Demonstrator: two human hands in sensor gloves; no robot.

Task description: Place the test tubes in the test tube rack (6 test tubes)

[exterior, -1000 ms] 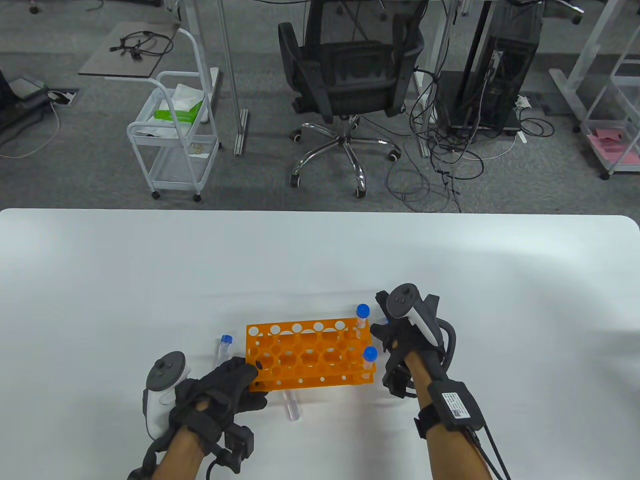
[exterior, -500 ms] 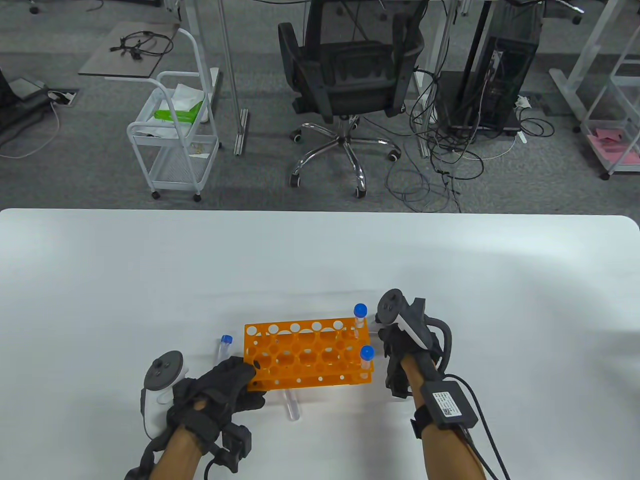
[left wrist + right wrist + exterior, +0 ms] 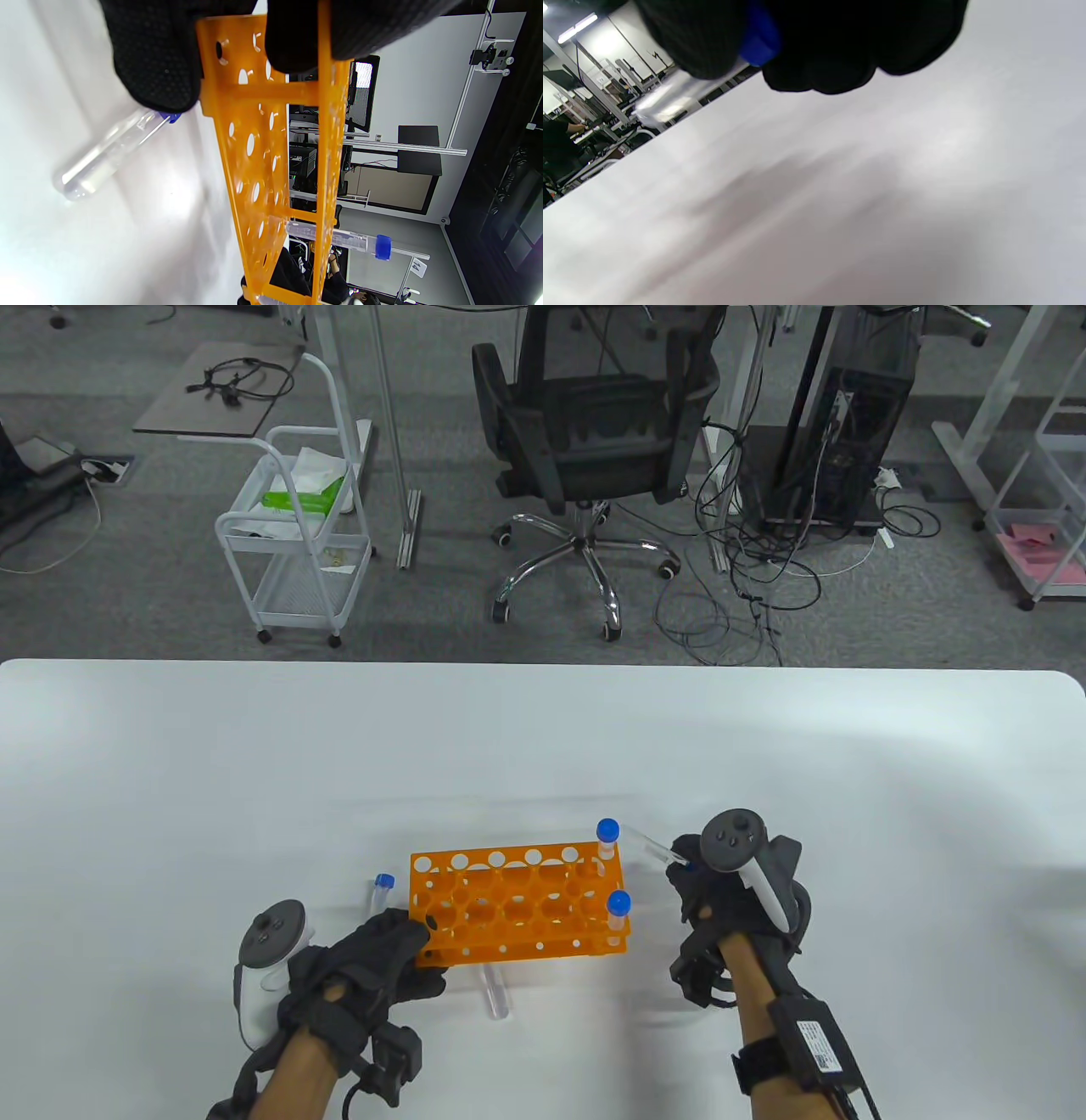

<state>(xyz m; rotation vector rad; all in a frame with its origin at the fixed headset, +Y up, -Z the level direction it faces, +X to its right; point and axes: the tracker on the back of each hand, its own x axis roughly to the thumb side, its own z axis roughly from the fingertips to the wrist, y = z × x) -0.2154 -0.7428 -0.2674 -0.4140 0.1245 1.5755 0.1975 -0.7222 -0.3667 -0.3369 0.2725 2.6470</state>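
Observation:
The orange test tube rack (image 3: 517,908) stands near the table's front edge. Two blue-capped tubes stand in its right end, one at the back (image 3: 607,838) and one at the front (image 3: 618,914). My left hand (image 3: 382,963) grips the rack's left end, seen close in the left wrist view (image 3: 263,140). My right hand (image 3: 708,891), right of the rack, holds a clear tube (image 3: 652,843) by its blue cap end (image 3: 759,36), its body (image 3: 670,95) pointing up and left above the table. One tube (image 3: 381,894) lies left of the rack. Another (image 3: 495,994) lies in front of it (image 3: 108,154).
The white table (image 3: 254,780) stretches wide behind and beside the rack. Beyond its far edge are an office chair (image 3: 594,449), a white cart (image 3: 297,534) and floor cables (image 3: 747,577).
My right hand has moved right and lifted away from the rack's right end, with a tube showing in its fingers. The rack shifted slightly left. My left hand kept its grip.

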